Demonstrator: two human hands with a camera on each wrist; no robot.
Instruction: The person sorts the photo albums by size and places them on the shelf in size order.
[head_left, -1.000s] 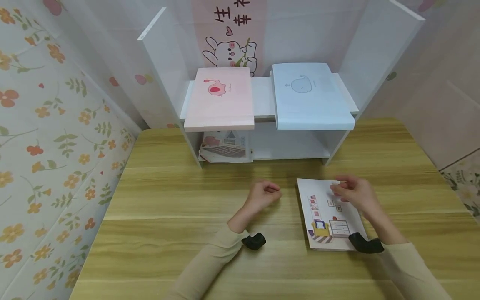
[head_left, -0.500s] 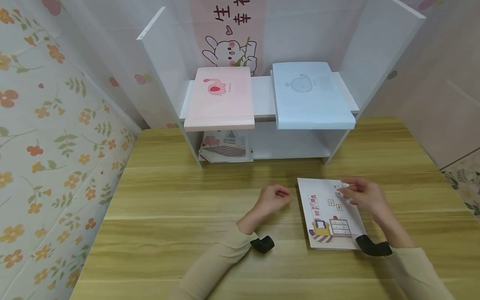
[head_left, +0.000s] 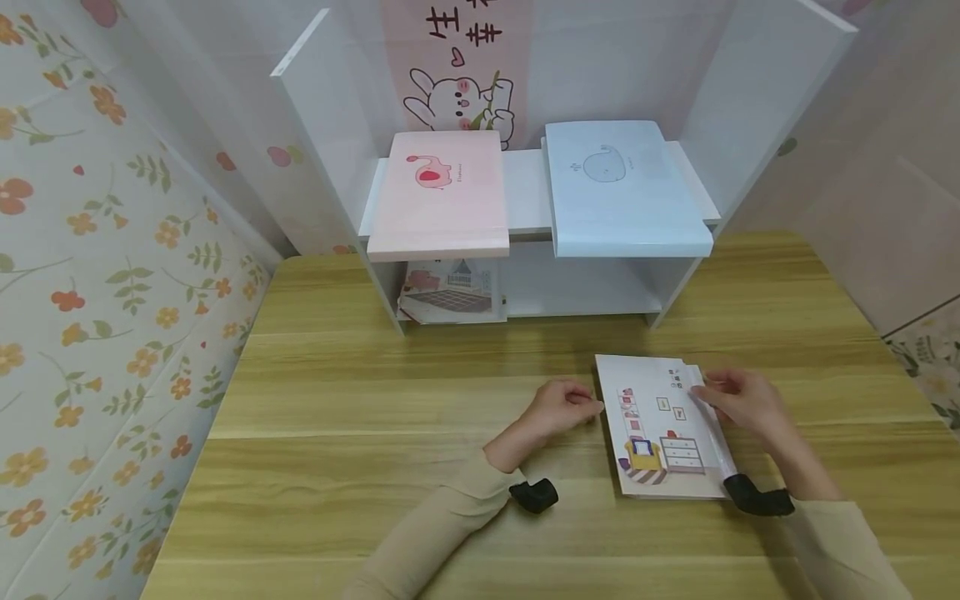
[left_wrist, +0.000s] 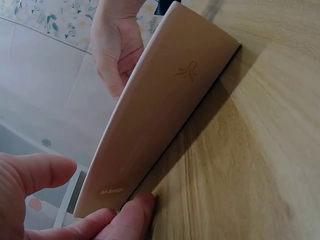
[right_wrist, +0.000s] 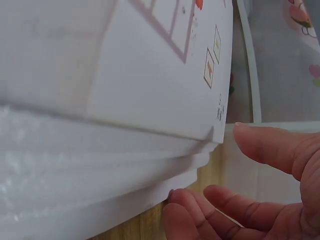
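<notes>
A white picture book [head_left: 652, 417] with a furniture drawing on its cover lies flat on the table. My left hand [head_left: 555, 408] is at its left side; in the left wrist view, fingertips [left_wrist: 137, 205] are at the low end of the brownish spine [left_wrist: 160, 105], thumb apart. At the right side is my right hand [head_left: 746, 400]. The right wrist view has its thumb [right_wrist: 265, 147] off the cover [right_wrist: 155, 85] and fingers beside the uneven page edges [right_wrist: 100, 180]; one fingertip is at the lowest layer. Neither hand pinches the book.
Behind stands a white shelf [head_left: 525, 221]. Its upper board bears a pink elephant binder [head_left: 442, 200] and a light blue whale binder [head_left: 626, 192], both overhanging the front. Other books [head_left: 450, 292] lie in the lower left compartment. A floral curtain [head_left: 112, 333] hangs left of the wooden table [head_left: 337, 400].
Both hands have moved to the right and slightly toward the body. My left hand has come up to the book's left edge. The right one has gone from over the cover to its right edge.
</notes>
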